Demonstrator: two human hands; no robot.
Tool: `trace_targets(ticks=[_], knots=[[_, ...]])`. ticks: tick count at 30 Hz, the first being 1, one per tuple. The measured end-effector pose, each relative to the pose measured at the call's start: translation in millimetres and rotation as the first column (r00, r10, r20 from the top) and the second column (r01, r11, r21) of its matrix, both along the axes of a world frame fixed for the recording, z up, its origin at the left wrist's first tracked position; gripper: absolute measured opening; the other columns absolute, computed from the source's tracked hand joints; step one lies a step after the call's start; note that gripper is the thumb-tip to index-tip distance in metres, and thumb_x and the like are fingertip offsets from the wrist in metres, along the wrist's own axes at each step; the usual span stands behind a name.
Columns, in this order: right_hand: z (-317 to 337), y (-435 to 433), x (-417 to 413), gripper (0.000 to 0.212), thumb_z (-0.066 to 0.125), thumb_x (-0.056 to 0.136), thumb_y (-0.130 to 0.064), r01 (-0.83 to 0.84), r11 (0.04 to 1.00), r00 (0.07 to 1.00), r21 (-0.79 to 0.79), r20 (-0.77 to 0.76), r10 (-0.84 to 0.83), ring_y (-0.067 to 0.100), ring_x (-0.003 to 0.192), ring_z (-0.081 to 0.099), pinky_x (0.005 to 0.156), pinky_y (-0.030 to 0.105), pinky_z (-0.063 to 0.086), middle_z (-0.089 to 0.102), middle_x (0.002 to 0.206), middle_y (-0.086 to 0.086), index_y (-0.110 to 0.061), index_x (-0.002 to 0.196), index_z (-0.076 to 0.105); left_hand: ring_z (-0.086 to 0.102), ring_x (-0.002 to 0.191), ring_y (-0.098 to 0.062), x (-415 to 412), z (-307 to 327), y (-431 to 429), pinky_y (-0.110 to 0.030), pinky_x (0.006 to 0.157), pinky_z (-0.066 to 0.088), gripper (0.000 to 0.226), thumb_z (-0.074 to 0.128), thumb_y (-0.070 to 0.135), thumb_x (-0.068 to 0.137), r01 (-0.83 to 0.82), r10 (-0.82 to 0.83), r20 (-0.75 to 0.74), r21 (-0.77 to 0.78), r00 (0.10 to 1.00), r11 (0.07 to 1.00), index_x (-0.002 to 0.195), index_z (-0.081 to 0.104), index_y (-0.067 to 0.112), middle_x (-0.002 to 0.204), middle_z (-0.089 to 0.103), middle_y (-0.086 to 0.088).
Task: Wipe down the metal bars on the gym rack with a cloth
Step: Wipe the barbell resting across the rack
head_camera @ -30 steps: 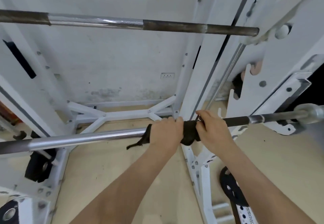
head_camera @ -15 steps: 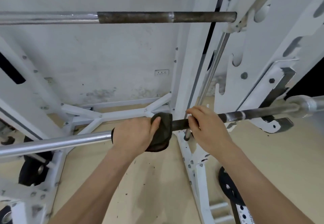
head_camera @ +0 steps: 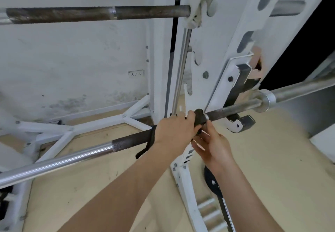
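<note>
A: We see 2 bars here. The lower bar (head_camera: 126,140) runs from the bottom left up toward the right, chrome on its left stretch and dark and knurled nearer the middle. The upper bar (head_camera: 97,14) sits high across the rack (head_camera: 201,79), rusty brown, ending at the white upright.

B: We agree. Our left hand (head_camera: 175,132) is clenched over the lower bar from above, with the dark cloth (head_camera: 199,116) wrapped round the bar under it. A bunch of the cloth pokes out past the fingers on the right side, and a loose strip of it hangs down near the wrist on the left.

A: And the right hand (head_camera: 213,144)? We see it just beneath the bar, palm turned up, its thumb and fingers reaching to the cloth's lower edge. We cannot tell whether it pinches the fabric or only touches it.

B: Same for us; the fingers there are blurred. Right of the cloth, the bar runs dark to a silver collar (head_camera: 265,101), resting in a hook on the rack.

A: A thin chrome guide rod (head_camera: 181,68) stands upright just behind our left hand. Below, we see a beige floor (head_camera: 262,159) and a black weight plate (head_camera: 211,179) beside the white base leg.
</note>
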State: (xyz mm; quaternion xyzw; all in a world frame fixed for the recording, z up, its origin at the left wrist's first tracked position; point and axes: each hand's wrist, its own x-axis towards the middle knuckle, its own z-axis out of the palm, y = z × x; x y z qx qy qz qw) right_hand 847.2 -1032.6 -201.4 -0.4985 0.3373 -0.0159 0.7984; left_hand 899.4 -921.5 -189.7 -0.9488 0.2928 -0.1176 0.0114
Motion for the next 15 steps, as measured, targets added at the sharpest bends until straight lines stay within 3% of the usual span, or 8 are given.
trace_targets(ticks=[2, 5, 8, 11, 13, 15], knots=[[-2, 2, 8, 0.038, 0.057, 0.096, -0.04, 0.03, 0.996, 0.995, 0.082, 0.091, -0.037, 0.017, 0.094, 0.067, 0.084, 0.032, 0.052, 0.074, 0.106, 0.009, -0.007, 0.113, 0.068, 0.061, 0.074, -0.024, 2, 3, -4, -0.032, 0.049, 0.033, 0.045, 0.023, 0.052, 0.1, 0.018, -0.018, -0.017, 0.014, 1.0, 1.0, 0.129, 0.034, 0.019, 0.096, 0.057, -0.004], [-4, 8, 12, 0.042, 0.055, 0.097, -0.04, 0.066, 0.996, 0.99, 0.063, 0.12, -0.074, 0.012, 0.092, 0.065, 0.082, 0.028, 0.047, 0.072, 0.106, 0.006, -0.006, 0.118, 0.065, 0.057, 0.067, -0.021, -8, 9, 17, -0.03, 0.048, 0.03, 0.044, 0.019, 0.053, 0.1, -0.001, 0.001, -0.007, 0.049, 1.0, 0.999, 0.13, 0.034, 0.023, 0.09, 0.056, 0.0], [-7, 9, 11, 0.04, 0.054, 0.096, -0.042, 0.044, 0.998, 0.991, 0.049, 0.125, -0.049, 0.01, 0.102, 0.066, 0.085, 0.029, 0.045, 0.074, 0.108, 0.002, -0.009, 0.117, 0.064, 0.062, 0.069, -0.023, -13, 3, 55, -0.03, 0.051, 0.033, 0.047, 0.013, 0.057, 0.097, -0.188, 0.19, -0.061, 0.035, 0.98, 0.981, 0.111, 0.045, 0.026, 0.086, 0.059, 0.003], [-5, 9, 11, 0.032, 0.055, 0.095, -0.043, 0.047, 0.996, 0.99, 0.079, 0.128, -0.057, 0.01, 0.103, 0.066, 0.083, 0.029, 0.047, 0.074, 0.108, 0.0, -0.016, 0.111, 0.064, 0.056, 0.051, -0.022, -22, 10, 74, -0.028, 0.045, 0.034, 0.053, 0.013, 0.056, 0.097, -0.274, 0.273, 0.031, 0.071, 0.962, 0.959, 0.092, 0.054, 0.022, 0.061, 0.046, 0.004], [-5, 11, 13, 0.028, 0.055, 0.095, -0.043, 0.048, 0.993, 0.99, 0.104, 0.124, -0.06, 0.011, 0.102, 0.065, 0.083, 0.031, 0.047, 0.074, 0.105, -0.002, -0.019, 0.106, 0.064, 0.057, 0.058, -0.022, -20, 16, 69, -0.031, 0.049, 0.042, 0.035, 0.027, 0.045, 0.101, -0.248, 0.257, -0.054, 0.138, 0.965, 0.959, 0.113, 0.052, 0.024, 0.063, 0.04, 0.003], [-8, 13, 13, 0.028, 0.055, 0.094, -0.046, 0.048, 0.993, 0.989, 0.111, 0.131, -0.062, 0.012, 0.106, 0.064, 0.085, 0.032, 0.047, 0.073, 0.107, -0.002, -0.021, 0.104, 0.064, 0.048, 0.06, -0.023, -4, 24, 51, -0.033, 0.051, 0.04, 0.031, 0.032, 0.026, 0.101, -0.172, 0.195, -0.12, 0.179, 0.973, 0.969, 0.13, 0.042, 0.021, 0.069, 0.039, 0.0]])
